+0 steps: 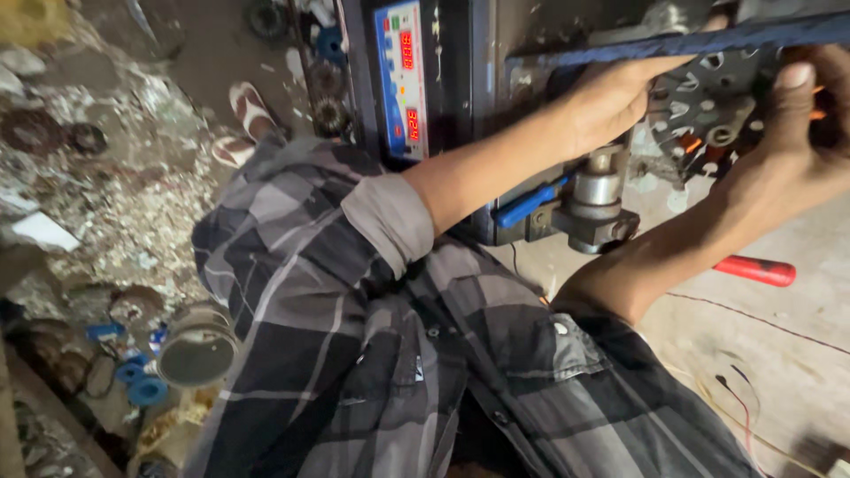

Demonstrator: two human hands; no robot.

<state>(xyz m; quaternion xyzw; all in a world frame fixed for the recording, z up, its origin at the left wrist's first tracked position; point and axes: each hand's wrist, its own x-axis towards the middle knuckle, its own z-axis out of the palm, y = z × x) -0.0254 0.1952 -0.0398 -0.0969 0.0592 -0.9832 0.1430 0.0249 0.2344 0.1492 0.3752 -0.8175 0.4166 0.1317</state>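
Left hand [611, 102]: raised to the upper middle of the view, fingers curled under a dark bar [691, 42] that runs level across the top right; thumb side against the perforated disc [713, 102]. It grips at the disc's left edge.

Right hand [792, 142]: at the far right edge, thumb up, closed on the disc's right side; its fingers are cut by the picture edge. Small orange bits [691, 143] show between hand and disc.

Disc: grey metal, round, pierced with a ring of slots and small holes, held upright between both hands, just below the bar and above a spindle [598, 199]. Its upper rim is hidden by the bar; its right part by the right hand.

Room: tight. Bar close above, spindle just below, machine body [482, 106] close on the left. Open floor only lower right.

Spindle: bright steel cylinder on a dark block, beside a blue lever [527, 205].

Control panel [401, 80]: blue-white, red digits, on the machine's face left of the left forearm.

Red handle [755, 270]: on the floor under the right forearm, well apart from the disc.

Wires [739, 398]: thin, loose on the floor, lower right.

Metal can [197, 350]: among scrap at lower left.

Sandalled foot [251, 108]: another person's, upper left.
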